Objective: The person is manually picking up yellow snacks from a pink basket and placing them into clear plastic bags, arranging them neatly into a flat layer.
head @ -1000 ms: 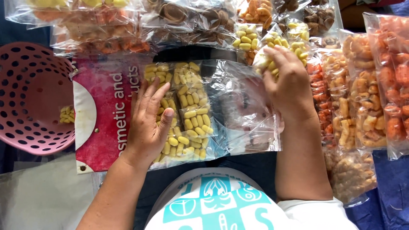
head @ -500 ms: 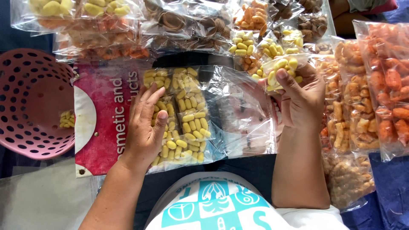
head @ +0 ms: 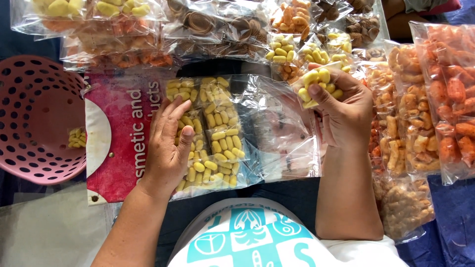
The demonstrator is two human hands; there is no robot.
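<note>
small packet of yellow snacks lifted in the right hand, left hand flat on the big bag

the right hand (head: 346, 111) is closed around a small clear packet of yellow snacks (head: 319, 85), thumb across its front and fingers behind it, holding it up just above the right end of the large clear bag (head: 277, 128). the left hand (head: 170, 146) lies open and flat, fingers spread, pressing on the small packets of yellow snacks (head: 217, 133) already packed in rows inside the left half of that large bag; it grips nothing. the two hands are well apart.

the large bag lies across the person's lap, its left end resting on a red printed board (head: 121, 138). the right half of the bag is crumpled clear plastic with no packets in it.

to the left of the board sits a pink perforated basket (head: 34, 118) with one small yellow packet (head: 75, 138) inside. along the top lie more clear bags: brown ring-shaped snacks (head: 208, 22), orange snacks (head: 118, 54) and loose small yellow packets (head: 284, 49) near the raised hand. to the right are bags of orange and reddish snacks (head: 445, 94), touching one another.
</note>
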